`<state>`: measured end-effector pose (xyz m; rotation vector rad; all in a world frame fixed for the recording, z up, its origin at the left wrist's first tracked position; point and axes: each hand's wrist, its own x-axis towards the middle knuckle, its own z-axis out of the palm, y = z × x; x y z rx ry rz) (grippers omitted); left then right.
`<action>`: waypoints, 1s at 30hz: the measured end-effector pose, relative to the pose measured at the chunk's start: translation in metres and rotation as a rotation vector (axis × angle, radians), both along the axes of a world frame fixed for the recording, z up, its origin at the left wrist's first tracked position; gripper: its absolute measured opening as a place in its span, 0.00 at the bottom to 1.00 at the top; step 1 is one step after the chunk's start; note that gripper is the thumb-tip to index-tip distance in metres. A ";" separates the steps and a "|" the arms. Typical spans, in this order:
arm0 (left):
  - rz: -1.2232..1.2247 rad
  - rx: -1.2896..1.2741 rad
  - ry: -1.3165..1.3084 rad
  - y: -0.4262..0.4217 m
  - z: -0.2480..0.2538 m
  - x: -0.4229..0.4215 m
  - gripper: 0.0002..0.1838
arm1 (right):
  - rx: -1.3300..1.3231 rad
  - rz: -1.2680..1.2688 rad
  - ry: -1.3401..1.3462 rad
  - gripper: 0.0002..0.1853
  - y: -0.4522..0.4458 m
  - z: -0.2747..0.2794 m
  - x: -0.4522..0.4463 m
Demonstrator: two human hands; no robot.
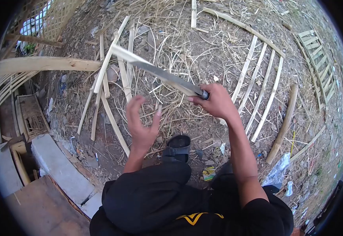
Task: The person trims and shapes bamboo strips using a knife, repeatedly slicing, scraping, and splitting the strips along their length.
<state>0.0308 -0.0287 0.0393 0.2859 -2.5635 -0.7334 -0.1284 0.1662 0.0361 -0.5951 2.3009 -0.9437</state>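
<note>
My right hand (214, 100) is closed around the dark handle of a long knife (167, 76), whose blade points up and to the left. A pale bamboo strip (130, 56) lies along the blade, its far end sticking out past the tip; whether my right fingers also pinch its near end, I cannot tell. Just below the blade, my left hand (142, 124) is raised with its fingers apart and nothing in it. Several cut bamboo strips (114, 122) lie on the ground beyond and left of that hand.
A wooden beam (49, 64) juts in from the left. Right of centre are more bamboo strips (260, 92) and a round pole (283, 126). A slatted bamboo frame (317, 59) lies far right. Thin shavings (187, 51) cover the ground; concrete blocks (63, 169) stand lower left.
</note>
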 end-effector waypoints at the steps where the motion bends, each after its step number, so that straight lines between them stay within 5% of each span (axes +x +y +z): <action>1: 0.067 -0.162 0.061 -0.010 0.018 -0.006 0.33 | -0.002 0.009 -0.007 0.21 0.003 0.004 0.000; 4: 0.169 -0.245 0.184 -0.047 0.037 -0.018 0.28 | 0.051 0.181 0.138 0.22 0.007 0.008 -0.006; 6: 0.218 0.628 0.506 -0.066 0.041 -0.027 0.25 | -0.070 0.258 0.179 0.22 0.006 0.003 -0.006; 7: 0.216 0.628 0.508 -0.068 0.046 -0.031 0.25 | -0.050 0.294 0.096 0.22 0.005 0.006 -0.007; 10: -0.026 0.940 0.631 -0.076 0.073 -0.043 0.21 | -0.104 0.362 0.076 0.22 -0.004 0.012 -0.013; 12: -0.693 1.102 0.567 -0.089 0.093 -0.049 0.28 | -0.151 0.370 0.075 0.22 -0.010 0.017 -0.022; 13: -0.461 1.062 0.699 -0.068 0.112 -0.064 0.28 | -0.200 0.380 0.075 0.22 -0.014 0.019 -0.028; 16: -0.687 1.220 0.733 -0.070 0.141 -0.095 0.25 | -0.402 0.233 -0.055 0.22 -0.027 0.023 -0.043; 18: -0.719 1.222 0.745 -0.058 0.157 -0.119 0.23 | -0.255 0.069 -0.118 0.24 -0.020 0.050 -0.050; 20: -0.712 1.168 0.775 -0.040 0.165 -0.149 0.24 | -0.143 -0.368 -0.011 0.25 -0.011 0.069 -0.047; 22: -0.744 1.098 0.726 -0.027 0.166 -0.176 0.24 | -0.118 -0.509 0.182 0.25 0.000 0.082 -0.032; 30: -0.921 1.233 0.526 0.009 0.163 -0.232 0.24 | -0.175 -0.481 0.032 0.20 0.008 0.112 0.016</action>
